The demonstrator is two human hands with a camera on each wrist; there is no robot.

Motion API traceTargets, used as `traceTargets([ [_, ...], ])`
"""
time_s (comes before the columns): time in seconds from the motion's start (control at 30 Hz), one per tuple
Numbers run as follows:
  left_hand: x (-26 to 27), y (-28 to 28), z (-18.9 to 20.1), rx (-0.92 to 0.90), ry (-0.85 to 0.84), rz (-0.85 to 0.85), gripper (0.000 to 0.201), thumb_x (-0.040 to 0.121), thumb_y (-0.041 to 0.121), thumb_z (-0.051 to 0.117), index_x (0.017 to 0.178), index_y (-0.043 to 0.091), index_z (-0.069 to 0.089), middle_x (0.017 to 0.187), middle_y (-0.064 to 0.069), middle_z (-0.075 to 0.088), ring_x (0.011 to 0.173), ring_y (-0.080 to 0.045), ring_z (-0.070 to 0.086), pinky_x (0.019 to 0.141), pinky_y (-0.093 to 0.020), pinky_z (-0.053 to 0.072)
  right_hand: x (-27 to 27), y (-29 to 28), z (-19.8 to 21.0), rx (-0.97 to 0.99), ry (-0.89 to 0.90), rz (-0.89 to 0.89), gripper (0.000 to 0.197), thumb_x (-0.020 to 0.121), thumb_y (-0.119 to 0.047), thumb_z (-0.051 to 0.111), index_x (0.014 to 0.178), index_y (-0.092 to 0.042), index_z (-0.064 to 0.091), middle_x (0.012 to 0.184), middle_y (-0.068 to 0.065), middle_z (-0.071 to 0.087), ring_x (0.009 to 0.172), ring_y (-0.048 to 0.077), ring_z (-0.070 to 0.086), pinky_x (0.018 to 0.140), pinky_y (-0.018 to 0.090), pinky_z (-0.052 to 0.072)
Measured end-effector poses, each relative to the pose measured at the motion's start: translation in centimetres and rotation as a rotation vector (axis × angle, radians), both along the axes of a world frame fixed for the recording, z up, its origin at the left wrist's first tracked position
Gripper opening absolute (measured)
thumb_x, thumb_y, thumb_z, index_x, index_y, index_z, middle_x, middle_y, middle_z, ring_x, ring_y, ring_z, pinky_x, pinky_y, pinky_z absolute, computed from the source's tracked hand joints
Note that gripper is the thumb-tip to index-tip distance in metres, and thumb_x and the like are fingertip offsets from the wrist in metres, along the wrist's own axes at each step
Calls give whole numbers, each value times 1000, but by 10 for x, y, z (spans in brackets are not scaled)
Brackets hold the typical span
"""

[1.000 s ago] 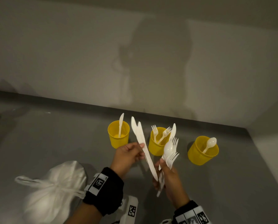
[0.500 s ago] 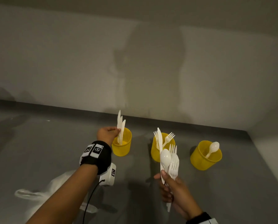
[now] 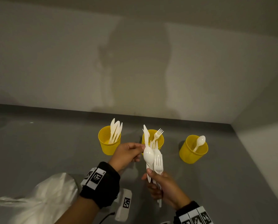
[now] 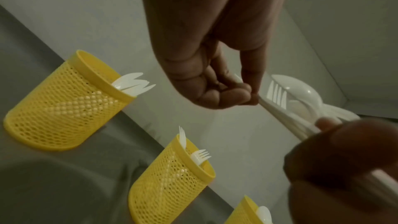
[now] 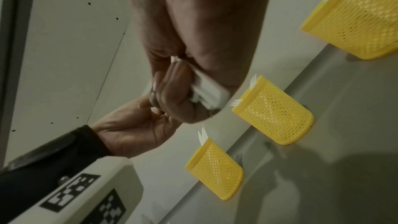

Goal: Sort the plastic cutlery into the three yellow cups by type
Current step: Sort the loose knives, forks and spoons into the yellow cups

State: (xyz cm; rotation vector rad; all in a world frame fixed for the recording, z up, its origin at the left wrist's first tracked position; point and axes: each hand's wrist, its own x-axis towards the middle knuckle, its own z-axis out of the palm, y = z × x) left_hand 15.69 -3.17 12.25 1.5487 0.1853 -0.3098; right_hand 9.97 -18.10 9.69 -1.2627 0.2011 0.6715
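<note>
Over grey floor, right hand [image 3: 165,186] grips cutlery bundle [image 3: 154,157]; left hand [image 3: 127,154] pinches its knife [image 3: 145,136].

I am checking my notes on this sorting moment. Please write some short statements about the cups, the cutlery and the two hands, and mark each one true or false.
1. The left cup holds knives. True.
2. The right cup holds three spoons. False: only one spoon shows.
3. The right hand grips a bundle of cutlery. True.
4. The left hand rests flat on the table. False: its fingers pinch a piece in the bundle.
5. The middle cup lies tipped over. False: it stands upright, with forks in it.
</note>
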Motion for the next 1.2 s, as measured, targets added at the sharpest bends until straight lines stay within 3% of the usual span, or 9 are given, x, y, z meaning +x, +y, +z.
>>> traceTargets([
  [0.17, 3, 8, 6, -58, -12, 25, 7, 80, 12, 66, 78, 16, 71, 61, 5, 70, 59, -8, 61, 60, -16, 56, -1, -2, 3, -65, -51, 37, 29, 76, -40, 55, 74, -12, 65, 44, -6, 31, 36, 5, 22, 36, 14, 17],
  [0.3, 8, 14, 14, -4, -86, 34, 4, 78, 8, 68, 80, 10, 70, 52, 7, 68, 50, -4, 60, 57, -14, 55, 1, 0, 0, -91, -73, 11, 27, 88, -32, 50, 81, -12, 66, 44, -6, 32, 35, 5, 22, 36, 14, 18],
  [0.43, 31, 40, 19, 11, -210, 370, 8, 78, 0, 65, 76, 8, 67, 43, 11, 64, 43, -2, 56, 48, -8, 48, 5, -7, -13, 14, -80, -102, 21, 91, -17, 46, 102, -6, 61, 47, -5, 43, 34, 4, 26, 34, 14, 20],
  [0.53, 49, 67, 18, 165, -303, 573, 7, 78, 9, 67, 84, 10, 68, 61, 3, 69, 49, 0, 59, 59, -14, 51, 6, -14, -17, 150, -54, -151, 42, 71, -10, 50, 112, -2, 55, 55, 3, 48, 37, 7, 33, 35, 15, 25],
  [0.6, 58, 79, 6, 296, -265, 596, 13, 79, 13, 67, 90, 6, 69, 81, -11, 69, 64, -14, 62, 71, -25, 48, 6, -16, -17, 188, -59, -172, 51, 65, -9, 46, 115, -1, 52, 58, 7, 49, 38, 9, 34, 36, 16, 26],
  [0.8, 64, 81, -22, 446, -83, 396, 39, 77, 16, 70, 113, 3, 62, 117, -18, 63, 105, -32, 59, 87, -29, 40, 4, -17, -15, 176, -84, -227, 41, 66, -10, 46, 107, -7, 47, 59, 9, 52, 40, 11, 35, 37, 17, 26],
  [0.9, 45, 61, -15, 436, -213, 417, 33, 74, 16, 73, 106, 10, 65, 105, -14, 61, 85, -26, 59, 78, -24, 44, 0, -18, -13, 206, -84, -241, 39, 68, -14, 48, 105, -4, 48, 59, 9, 54, 40, 11, 35, 37, 18, 27],
  [1.0, 7, 23, -9, 269, -250, 147, 10, 73, 11, 73, 75, 20, 69, 72, 1, 65, 59, -13, 54, 51, -9, 45, -3, -18, -13, 289, -59, -233, 46, 60, -17, 54, 104, -2, 51, 61, 8, 55, 40, 10, 37, 37, 18, 30],
  [1.2, -39, -35, -26, 157, -216, -204, 16, 61, 32, 77, 72, 27, 66, 74, -6, 66, 59, -23, 62, 65, -35, 53, -17, -12, -11, 269, -44, -260, 49, 60, -20, 52, 104, 0, 55, 55, 9, 54, 40, 13, 42, 37, 21, 33],
])
